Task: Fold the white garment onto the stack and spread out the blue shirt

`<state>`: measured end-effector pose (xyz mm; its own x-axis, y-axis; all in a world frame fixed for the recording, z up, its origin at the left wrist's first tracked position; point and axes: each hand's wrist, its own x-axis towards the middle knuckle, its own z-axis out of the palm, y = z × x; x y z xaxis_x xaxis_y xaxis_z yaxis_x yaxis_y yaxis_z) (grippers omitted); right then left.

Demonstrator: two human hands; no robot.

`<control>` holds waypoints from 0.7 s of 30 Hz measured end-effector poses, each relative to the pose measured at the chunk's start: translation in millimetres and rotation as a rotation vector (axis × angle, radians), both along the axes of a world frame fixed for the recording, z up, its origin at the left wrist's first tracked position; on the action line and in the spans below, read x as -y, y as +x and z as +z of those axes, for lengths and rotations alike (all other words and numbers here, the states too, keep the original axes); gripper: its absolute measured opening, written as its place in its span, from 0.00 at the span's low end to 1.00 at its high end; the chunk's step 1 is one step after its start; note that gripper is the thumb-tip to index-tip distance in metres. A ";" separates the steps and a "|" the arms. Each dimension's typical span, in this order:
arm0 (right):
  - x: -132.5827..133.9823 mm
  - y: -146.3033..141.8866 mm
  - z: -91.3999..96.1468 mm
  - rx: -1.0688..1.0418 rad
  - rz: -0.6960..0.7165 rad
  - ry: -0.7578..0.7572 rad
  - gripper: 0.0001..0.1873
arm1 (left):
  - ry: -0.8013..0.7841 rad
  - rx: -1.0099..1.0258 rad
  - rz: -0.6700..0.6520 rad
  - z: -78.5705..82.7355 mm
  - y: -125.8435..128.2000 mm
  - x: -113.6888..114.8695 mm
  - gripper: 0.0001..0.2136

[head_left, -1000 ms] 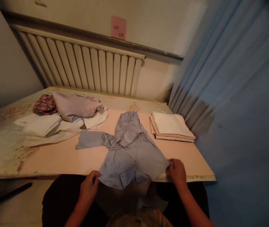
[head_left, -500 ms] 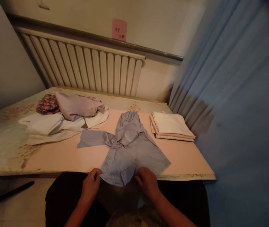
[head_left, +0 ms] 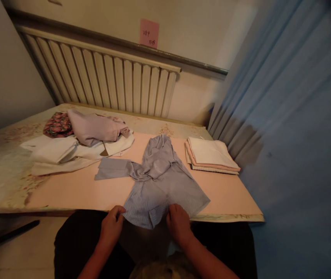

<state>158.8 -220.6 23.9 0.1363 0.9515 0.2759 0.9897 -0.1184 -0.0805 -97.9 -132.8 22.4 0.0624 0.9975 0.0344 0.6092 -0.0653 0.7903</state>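
Observation:
A light blue striped shirt (head_left: 161,182) lies crumpled on the pink table (head_left: 75,192), its hem hanging over the near edge. My left hand (head_left: 111,226) pinches the hem at its left corner. My right hand (head_left: 178,224) grips the hem near its middle, fingers closed on the cloth. One sleeve sticks out flat to the left.
A loose heap of white, lilac and floral clothes (head_left: 75,143) lies at the back left. A neat stack of folded cloths (head_left: 210,155) sits at the back right. A radiator (head_left: 104,83) runs along the wall, and a blue curtain (head_left: 293,128) hangs at the right.
My right hand let go of the shirt's right corner and moved left to the middle of the hem. My left hand stayed where it was.

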 end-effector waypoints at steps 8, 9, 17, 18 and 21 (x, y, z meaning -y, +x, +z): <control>-6.3 -10.7 14.3 -0.097 -0.020 -0.090 0.05 | -0.029 -0.005 -0.015 -2.8 -1.1 -0.5 0.08; -7.0 -12.4 17.0 -0.113 -0.023 -0.093 0.05 | -0.032 -0.004 -0.015 -3.3 -1.1 -0.6 0.08; -14.1 -21.6 26.1 -0.202 -0.023 -0.178 0.05 | -0.040 0.012 -0.008 -8.3 -0.9 -2.0 0.08; -14.4 -21.5 25.1 -0.207 -0.025 -0.195 0.05 | -0.039 0.011 -0.009 -8.6 -0.9 -2.2 0.08; -13.4 -19.3 23.0 -0.227 -0.010 -0.219 0.06 | -0.032 0.009 -0.015 -8.6 -0.8 -2.2 0.08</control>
